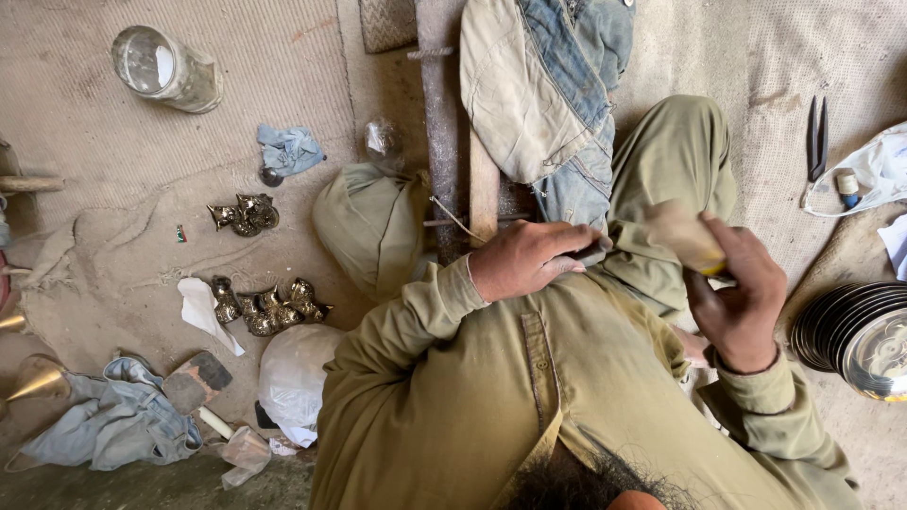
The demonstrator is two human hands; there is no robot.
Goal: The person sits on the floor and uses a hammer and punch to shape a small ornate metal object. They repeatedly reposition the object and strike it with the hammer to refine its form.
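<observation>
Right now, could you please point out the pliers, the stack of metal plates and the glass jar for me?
pliers (817, 139): head view, on the crossed dark handles.
stack of metal plates (824, 326): head view, on the left rims of the stack.
glass jar (170, 68): head view, on its side wall by the mouth.

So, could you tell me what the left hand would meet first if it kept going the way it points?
Judging loosely, since depth is unclear: the left hand points right, toward the blurred yellowish block in the right hand.
</observation>
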